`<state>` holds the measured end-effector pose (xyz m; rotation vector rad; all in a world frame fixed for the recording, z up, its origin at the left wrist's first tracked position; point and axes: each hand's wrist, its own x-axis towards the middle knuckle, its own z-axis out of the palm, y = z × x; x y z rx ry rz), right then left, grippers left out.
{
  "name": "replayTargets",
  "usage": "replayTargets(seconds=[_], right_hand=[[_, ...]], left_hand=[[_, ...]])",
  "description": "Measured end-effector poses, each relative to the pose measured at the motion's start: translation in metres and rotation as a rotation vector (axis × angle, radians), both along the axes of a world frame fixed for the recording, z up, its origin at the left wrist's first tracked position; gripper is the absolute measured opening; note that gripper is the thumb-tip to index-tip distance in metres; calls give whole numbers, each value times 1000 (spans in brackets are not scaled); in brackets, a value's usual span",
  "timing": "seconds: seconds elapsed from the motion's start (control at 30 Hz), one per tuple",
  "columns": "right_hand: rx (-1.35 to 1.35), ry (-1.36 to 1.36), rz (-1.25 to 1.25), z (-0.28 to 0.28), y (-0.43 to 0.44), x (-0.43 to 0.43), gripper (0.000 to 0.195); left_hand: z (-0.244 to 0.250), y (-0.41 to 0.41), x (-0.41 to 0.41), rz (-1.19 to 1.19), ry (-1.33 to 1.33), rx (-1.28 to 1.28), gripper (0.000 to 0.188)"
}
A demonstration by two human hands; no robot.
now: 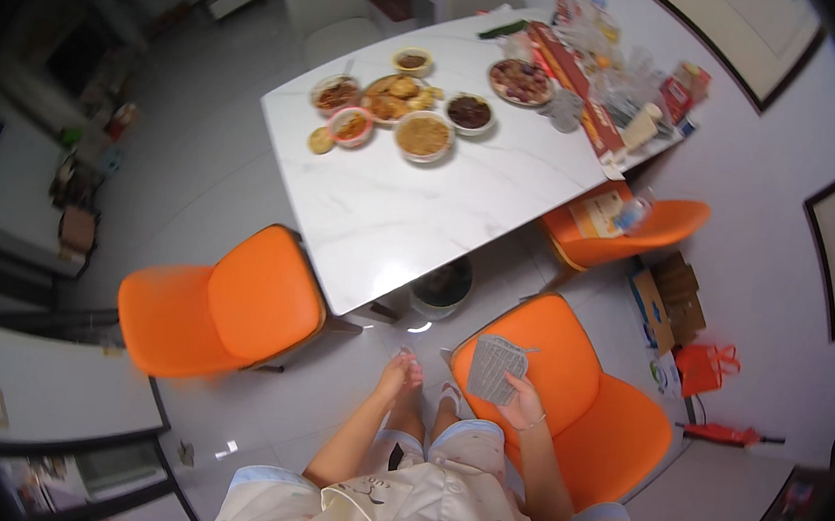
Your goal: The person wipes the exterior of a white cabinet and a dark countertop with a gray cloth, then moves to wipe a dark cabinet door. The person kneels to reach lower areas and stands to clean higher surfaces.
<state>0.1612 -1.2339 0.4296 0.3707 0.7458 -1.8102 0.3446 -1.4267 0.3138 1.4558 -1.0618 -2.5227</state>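
Observation:
My right hand (524, 406) grips a folded grey cloth (497, 368) by its lower right corner. The cloth hangs in front of an orange chair (539, 347), over its seat. Whether cloth and seat touch, I cannot tell. My left hand (400, 376) is in front of my legs, with its fingers curled. It is blurred, and whether it holds anything is not clear. Ahead of both hands stands a white marble-patterned table (391, 220).
Several bowls of food surround a plate of food (394, 100) on the table. A long red box (577, 87) and plastic bags lie at the right. Another orange chair (263, 298) stands left. Beneath the table is a round dark-topped container (442, 285). Cardboard boxes (674, 296) sit by the wall.

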Motion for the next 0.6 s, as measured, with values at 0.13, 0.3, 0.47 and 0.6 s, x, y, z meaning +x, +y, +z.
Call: replayTargets(seconds=[0.13, 0.3, 0.47, 0.6], right_hand=[[-86, -112, 223, 17, -27, 30, 35], [-100, -185, 757, 51, -81, 124, 37], [-105, 16, 1252, 91, -106, 276, 41], [-206, -206, 1400, 86, -102, 396, 55]], left_hand=[[66, 27, 76, 132, -56, 71, 68], [127, 60, 181, 466, 43, -193, 58], [143, 98, 310, 812, 218, -285, 35], [186, 137, 413, 1068, 137, -436, 25]])
